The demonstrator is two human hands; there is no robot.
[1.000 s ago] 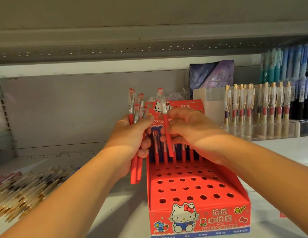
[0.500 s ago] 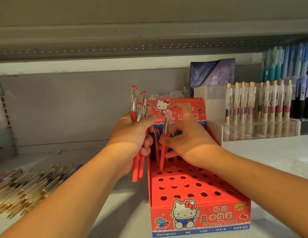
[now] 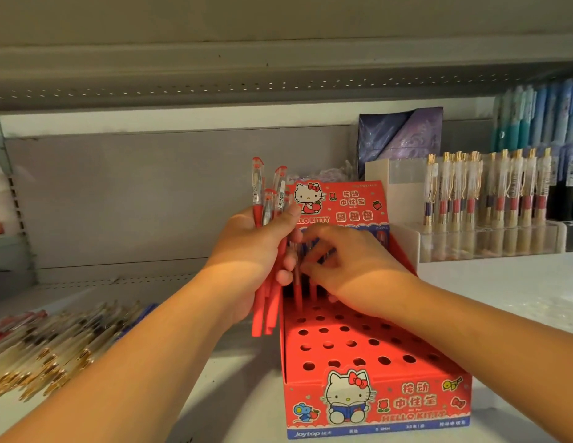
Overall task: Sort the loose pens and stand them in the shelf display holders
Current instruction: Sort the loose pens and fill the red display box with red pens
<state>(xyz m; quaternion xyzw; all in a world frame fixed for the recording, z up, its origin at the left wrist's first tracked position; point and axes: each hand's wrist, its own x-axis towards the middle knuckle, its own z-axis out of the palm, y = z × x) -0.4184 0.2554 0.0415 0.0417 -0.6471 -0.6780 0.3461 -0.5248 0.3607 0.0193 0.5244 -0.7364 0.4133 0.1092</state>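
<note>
Loose pens [image 3: 54,343] lie heaped on the white shelf [image 3: 502,292] at the near left. Right of them, the left hand [image 3: 250,260] grips a bundle of red pens [image 3: 262,199] upright, just left of the red display box [image 3: 432,414]. Over the box's far rows of holes, the right hand [image 3: 352,266] pinches a single red pen [image 3: 298,292] upright, its lower end down at the holes. Farther right, a clear holder [image 3: 489,244] stands filled with gold-clipped pens [image 3: 489,187].

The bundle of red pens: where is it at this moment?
In the head view, left of centre: the left hand grips the bundle of red pens upright, just left of the red display box, beside the right hand pinching a single pen.
</note>
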